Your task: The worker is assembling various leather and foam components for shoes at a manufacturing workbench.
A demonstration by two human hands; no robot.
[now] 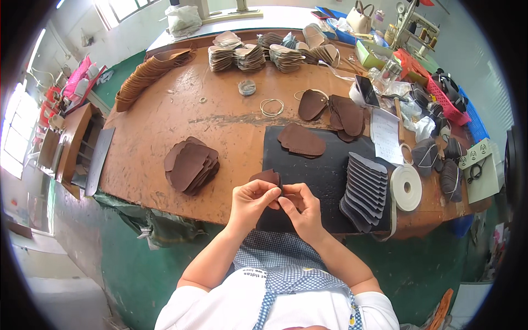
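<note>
Both hands together, near the table's front edge: left hand (254, 199) and right hand (301, 206) are fingertip to fingertip, fingers curled, thumbs close to the index fingers. Each pinches a dark brown piece (265, 176) at its right end; how the hidden fingertips sit on it, I cannot tell. The piece is raised over the left edge of the black mat.

Surroundings, largest first:

- Orange-brown table (137, 140), top scuffed.
- Black mat (319, 187), on the table before me.
- Blue checked apron (280, 254) over my white shirt; dark lettering on a white area at the chest, upside down in this view.
- Fanned row of tan pieces (147, 78), far left.
- Grey stack (365, 192), fanned out on the mat, right of my hands.
- Brown stack (191, 165), left of my hands.
- Brown pieces (347, 116), overlapping, beyond the mat.
- White sheet (386, 132), beside these; lines of writing, too small to read.
- Brown pair (302, 139), lying on the mat's far part; count uncertain.
- White roll (407, 188), right of the grey stack.
- Cord loop (271, 108).
- Round disc (247, 87), near the loop.
- Small ring (203, 100).
</note>
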